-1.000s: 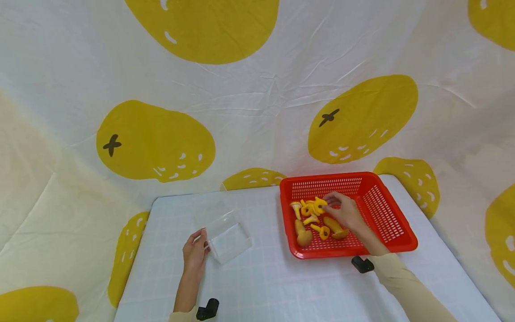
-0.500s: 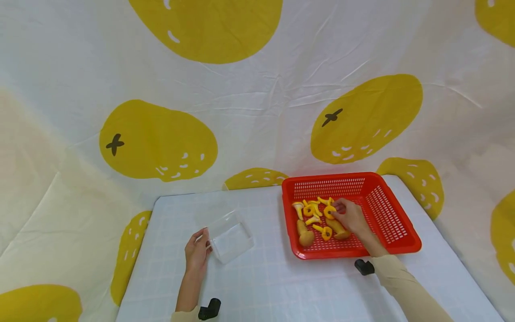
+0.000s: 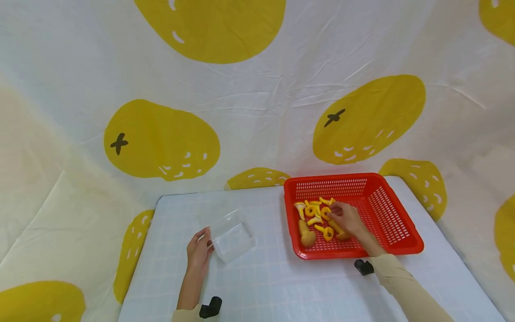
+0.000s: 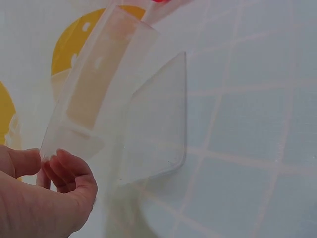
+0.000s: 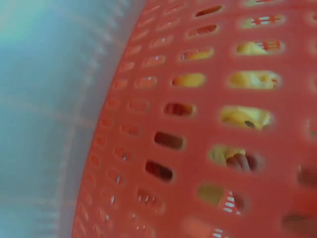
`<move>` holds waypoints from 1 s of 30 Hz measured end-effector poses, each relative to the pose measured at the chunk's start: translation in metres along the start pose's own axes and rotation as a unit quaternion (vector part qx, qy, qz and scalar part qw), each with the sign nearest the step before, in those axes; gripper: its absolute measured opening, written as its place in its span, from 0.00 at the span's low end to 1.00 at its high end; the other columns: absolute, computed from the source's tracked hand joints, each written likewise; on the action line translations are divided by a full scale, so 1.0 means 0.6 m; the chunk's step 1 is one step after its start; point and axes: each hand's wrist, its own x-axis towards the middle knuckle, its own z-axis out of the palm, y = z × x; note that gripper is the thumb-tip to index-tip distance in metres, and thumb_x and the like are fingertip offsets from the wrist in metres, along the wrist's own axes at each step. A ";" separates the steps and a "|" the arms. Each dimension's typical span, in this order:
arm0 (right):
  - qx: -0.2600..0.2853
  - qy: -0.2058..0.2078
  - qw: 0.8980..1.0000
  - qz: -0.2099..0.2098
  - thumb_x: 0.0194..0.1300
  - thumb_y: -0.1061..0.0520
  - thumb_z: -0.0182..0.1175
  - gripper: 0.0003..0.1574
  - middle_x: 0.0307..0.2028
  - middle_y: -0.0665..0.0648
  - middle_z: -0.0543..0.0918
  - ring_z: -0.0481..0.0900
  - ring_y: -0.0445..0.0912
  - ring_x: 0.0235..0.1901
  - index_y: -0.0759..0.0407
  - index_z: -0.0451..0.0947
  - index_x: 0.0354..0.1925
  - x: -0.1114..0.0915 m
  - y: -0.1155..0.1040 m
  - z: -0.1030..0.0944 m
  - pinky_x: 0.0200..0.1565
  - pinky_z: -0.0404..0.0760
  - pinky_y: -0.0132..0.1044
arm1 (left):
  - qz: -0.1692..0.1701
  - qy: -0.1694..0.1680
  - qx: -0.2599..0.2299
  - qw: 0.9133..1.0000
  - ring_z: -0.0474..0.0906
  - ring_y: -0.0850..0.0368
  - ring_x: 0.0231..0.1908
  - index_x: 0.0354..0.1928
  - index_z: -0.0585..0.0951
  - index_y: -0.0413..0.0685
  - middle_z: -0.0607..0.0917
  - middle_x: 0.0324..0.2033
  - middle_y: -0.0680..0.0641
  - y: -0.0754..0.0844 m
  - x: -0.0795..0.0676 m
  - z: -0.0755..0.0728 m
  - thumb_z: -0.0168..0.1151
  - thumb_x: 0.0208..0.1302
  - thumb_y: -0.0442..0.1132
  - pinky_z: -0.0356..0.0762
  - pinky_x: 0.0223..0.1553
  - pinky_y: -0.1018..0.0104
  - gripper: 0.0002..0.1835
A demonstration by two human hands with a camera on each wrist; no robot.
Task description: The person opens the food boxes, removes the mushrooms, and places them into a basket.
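Observation:
My left hand (image 3: 198, 250) pinches the left rim of a clear plastic box (image 3: 234, 256) on the table. In the left wrist view, thumb and fingers of that hand (image 4: 54, 193) meet at the box's edge (image 4: 79, 99). Inside a red slotted basket (image 3: 402, 250), my right hand (image 3: 349, 219) pinches a yellow chanterelle-like mushroom (image 3: 325, 213); its fingertips partly cover it. Several more yellow mushrooms (image 3: 310, 211) lie just left of it. Two larger brown mushrooms sit nearer the front, one at the left (image 3: 308, 238), the other partly beneath the right hand.
The basket wall (image 5: 208, 94) fills most of the right wrist view, with yellow glimpsed through its slots. A white checked cloth (image 3: 273, 286) covers the table. Behind it hangs a white sheet (image 3: 257, 125) with large yellow fruit prints.
My right hand drew the yellow mushroom right and toward the front from the pile, then slightly back left. The left hand keeps its hold on the box.

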 end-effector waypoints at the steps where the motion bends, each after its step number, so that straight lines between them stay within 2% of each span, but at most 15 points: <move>1: 0.000 0.001 1.000 -0.001 0.72 0.64 0.63 0.15 0.46 0.70 0.84 0.83 0.63 0.46 0.74 0.78 0.52 -0.001 0.000 -0.002 0.49 0.84 0.54 | -0.002 0.000 -0.001 1.000 0.73 0.55 0.42 0.68 0.71 0.37 0.79 0.44 0.47 0.001 0.000 0.000 0.59 0.77 0.48 0.78 0.41 0.72 0.27; 9: 0.004 0.029 0.999 -0.019 0.73 0.65 0.61 0.14 0.47 0.70 0.84 0.83 0.64 0.48 0.73 0.79 0.53 -0.011 -0.012 -0.028 0.51 0.83 0.56 | 0.003 0.012 0.018 1.000 0.77 0.57 0.39 0.66 0.71 0.33 0.79 0.45 0.44 0.014 -0.002 -0.005 0.59 0.77 0.44 0.82 0.39 0.73 0.25; 12: 0.007 0.042 0.999 -0.032 0.74 0.64 0.61 0.13 0.46 0.69 0.85 0.83 0.64 0.48 0.72 0.79 0.53 -0.015 -0.015 -0.042 0.52 0.82 0.58 | 0.026 0.016 0.045 0.999 0.80 0.57 0.38 0.64 0.71 0.31 0.81 0.46 0.42 0.025 -0.010 -0.009 0.59 0.77 0.42 0.83 0.39 0.72 0.24; 15: 0.003 0.055 0.998 -0.042 0.75 0.63 0.60 0.13 0.46 0.67 0.85 0.83 0.62 0.47 0.70 0.80 0.52 -0.018 -0.009 -0.057 0.53 0.81 0.59 | 0.056 0.018 0.072 0.996 0.81 0.58 0.37 0.62 0.73 0.29 0.83 0.43 0.44 0.036 -0.018 -0.014 0.59 0.77 0.41 0.83 0.38 0.72 0.22; 17: -0.004 0.065 0.997 -0.050 0.75 0.62 0.60 0.12 0.45 0.66 0.85 0.83 0.60 0.46 0.69 0.80 0.52 -0.021 -0.002 -0.065 0.53 0.83 0.52 | 0.074 0.019 0.088 0.993 0.81 0.59 0.36 0.60 0.73 0.29 0.83 0.40 0.48 0.042 -0.021 -0.019 0.59 0.77 0.41 0.83 0.37 0.73 0.22; 19: -0.010 0.080 0.995 -0.061 0.75 0.62 0.61 0.11 0.44 0.64 0.85 0.83 0.59 0.45 0.67 0.80 0.51 -0.024 0.006 -0.073 0.50 0.83 0.37 | 0.086 0.019 0.100 0.991 0.80 0.62 0.34 0.59 0.74 0.29 0.84 0.36 0.52 0.047 -0.022 -0.025 0.59 0.77 0.42 0.82 0.36 0.74 0.21; 21: -0.015 0.097 0.992 -0.074 0.74 0.61 0.62 0.10 0.43 0.63 0.86 0.83 0.58 0.44 0.66 0.81 0.50 -0.027 0.011 -0.081 0.45 0.79 0.23 | 0.096 0.020 0.120 0.988 0.80 0.61 0.34 0.59 0.75 0.30 0.83 0.35 0.53 0.052 -0.022 -0.030 0.60 0.77 0.43 0.81 0.35 0.75 0.21; 23: -0.022 0.113 0.989 -0.092 0.73 0.62 0.64 0.08 0.41 0.63 0.86 0.83 0.57 0.42 0.65 0.81 0.48 -0.031 0.015 -0.090 0.42 0.71 0.14 | 0.106 0.021 0.145 0.983 0.80 0.60 0.34 0.58 0.77 0.31 0.84 0.36 0.53 0.057 -0.022 -0.036 0.59 0.77 0.44 0.80 0.35 0.75 0.21; 26: -0.036 0.130 0.985 -0.112 0.71 0.63 0.65 0.07 0.39 0.62 0.86 0.83 0.57 0.41 0.64 0.81 0.46 -0.035 0.021 -0.102 0.42 0.73 0.16 | 0.124 0.027 0.184 0.975 0.79 0.57 0.35 0.55 0.79 0.33 0.84 0.37 0.51 0.062 -0.020 -0.044 0.59 0.77 0.46 0.79 0.34 0.75 0.20; 30: -0.060 0.153 0.977 -0.138 0.69 0.65 0.67 0.07 0.38 0.61 0.85 0.82 0.55 0.40 0.64 0.81 0.45 -0.037 0.031 -0.113 0.44 0.71 0.15 | 0.154 0.049 0.227 0.960 0.77 0.60 0.32 0.51 0.81 0.35 0.84 0.36 0.49 0.068 -0.016 -0.055 0.60 0.77 0.46 0.77 0.32 0.76 0.18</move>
